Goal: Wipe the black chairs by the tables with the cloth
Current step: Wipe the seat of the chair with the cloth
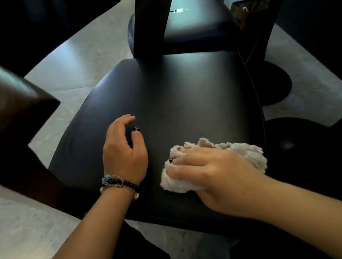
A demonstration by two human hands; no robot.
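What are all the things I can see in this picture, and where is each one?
chair seat: one, black, centre, under both hands
second chair seat: one, black, beyond the first, at the top
chair back: one, dark brown, left edge
cloth: one, pale grey-white, bunched on the near right part of the seat
round table bases: two, black, on the floor to the right
floor: light grey, around the chairs
bracelets: several, dark and beaded, on the left wrist
left hand: one, fingers loosely curled over the seat, holding nothing
right hand: one, fingers curled round the cloth on the seat
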